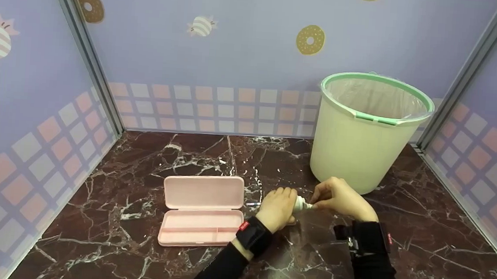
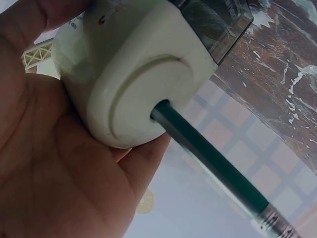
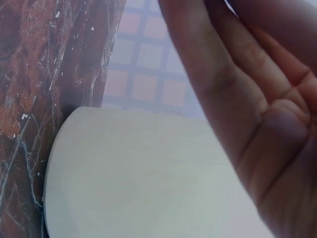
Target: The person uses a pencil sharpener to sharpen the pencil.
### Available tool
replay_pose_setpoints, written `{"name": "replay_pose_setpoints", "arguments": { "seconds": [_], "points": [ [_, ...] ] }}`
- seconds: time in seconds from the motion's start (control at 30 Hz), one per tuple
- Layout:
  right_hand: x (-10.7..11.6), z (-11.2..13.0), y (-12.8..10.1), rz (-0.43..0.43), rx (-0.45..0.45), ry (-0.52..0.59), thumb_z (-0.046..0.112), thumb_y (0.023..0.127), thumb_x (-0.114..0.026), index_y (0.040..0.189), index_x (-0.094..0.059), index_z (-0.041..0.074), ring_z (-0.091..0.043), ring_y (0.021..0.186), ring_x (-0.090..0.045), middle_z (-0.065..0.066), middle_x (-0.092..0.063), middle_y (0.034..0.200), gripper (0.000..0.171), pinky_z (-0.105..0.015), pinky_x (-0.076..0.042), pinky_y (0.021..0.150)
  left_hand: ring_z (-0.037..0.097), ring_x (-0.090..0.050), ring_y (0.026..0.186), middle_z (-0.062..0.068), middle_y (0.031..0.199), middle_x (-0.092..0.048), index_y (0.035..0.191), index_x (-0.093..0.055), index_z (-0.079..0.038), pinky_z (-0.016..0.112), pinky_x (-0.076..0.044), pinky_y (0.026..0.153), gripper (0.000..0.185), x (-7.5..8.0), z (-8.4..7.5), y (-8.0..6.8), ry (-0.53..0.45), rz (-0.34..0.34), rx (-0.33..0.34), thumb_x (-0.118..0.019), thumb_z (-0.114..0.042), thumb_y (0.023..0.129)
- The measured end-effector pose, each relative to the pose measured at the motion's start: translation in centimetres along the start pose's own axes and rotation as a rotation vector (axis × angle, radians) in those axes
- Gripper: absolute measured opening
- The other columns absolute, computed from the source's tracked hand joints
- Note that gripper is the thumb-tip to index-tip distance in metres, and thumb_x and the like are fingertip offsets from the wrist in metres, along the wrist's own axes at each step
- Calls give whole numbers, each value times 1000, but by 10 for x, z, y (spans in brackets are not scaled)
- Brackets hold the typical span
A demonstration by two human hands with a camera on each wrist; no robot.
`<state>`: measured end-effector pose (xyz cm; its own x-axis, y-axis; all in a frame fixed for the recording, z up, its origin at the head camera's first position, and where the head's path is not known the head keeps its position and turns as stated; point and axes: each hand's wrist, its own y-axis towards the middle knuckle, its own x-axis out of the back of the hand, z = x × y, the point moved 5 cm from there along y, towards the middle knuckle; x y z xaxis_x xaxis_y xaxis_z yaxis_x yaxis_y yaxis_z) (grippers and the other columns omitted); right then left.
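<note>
My left hand [image 1: 276, 207] grips a white pencil sharpener [image 2: 143, 94] with a dark see-through shavings drawer [image 2: 215, 25]. A green pencil [image 2: 208, 161] is stuck in the hole at its end; the pencil's silver ferrule end points away from the sharpener, toward the left in the head view. On the sharpener's other side, my right hand [image 1: 342, 201] pinches the small white crank [image 1: 308, 206] between thumb and fingertips. In the right wrist view the fingers [image 3: 208, 64] are curled, and their tips are out of frame.
An open pink pencil case [image 1: 203, 195] with a divided tray lies left of my hands. Behind my right hand stands a pale bin [image 1: 353, 142] with a green rim and a clear liner. Patterned panels [image 1: 246, 47] enclose the dark marbled table [image 1: 107, 217].
</note>
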<state>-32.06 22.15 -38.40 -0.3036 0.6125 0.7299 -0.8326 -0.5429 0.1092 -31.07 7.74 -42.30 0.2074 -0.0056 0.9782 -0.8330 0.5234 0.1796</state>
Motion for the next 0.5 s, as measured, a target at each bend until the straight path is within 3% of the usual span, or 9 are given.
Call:
{"name": "replay_pose_setpoints", "arguments": {
  "seconds": [0.1, 0.27, 0.5],
  "points": [
    [2, 0, 0, -34, 15, -14, 4, 81, -77, 80, -74, 5, -7, 55, -60, -8, -75, 78, 3, -19, -49, 53, 17, -58, 102, 2, 107, -61, 113, -52, -11, 27, -49, 88, 57, 0, 0, 0, 5, -11, -1, -81, -42, 75],
    [5, 0, 0, -112, 19, -32, 1, 79, -77, 79, -74, 9, -25, 69, -70, -5, -76, 81, 9, -20, -53, 62, 17, -59, 101, 2, 107, -61, 114, -52, -10, 27, -50, 88, 57, -1, 0, 1, 10, -21, -9, -80, -42, 76],
    [5, -4, 3, -208, 11, -63, 1, 79, -76, 83, -75, 8, -15, 77, -71, -6, -76, 84, 8, -21, -55, 72, 18, -60, 104, 3, 109, -61, 117, -52, -9, 29, -51, 90, 58, -2, 2, 2, -7, -7, 6, -80, -41, 76]
  ]
}}
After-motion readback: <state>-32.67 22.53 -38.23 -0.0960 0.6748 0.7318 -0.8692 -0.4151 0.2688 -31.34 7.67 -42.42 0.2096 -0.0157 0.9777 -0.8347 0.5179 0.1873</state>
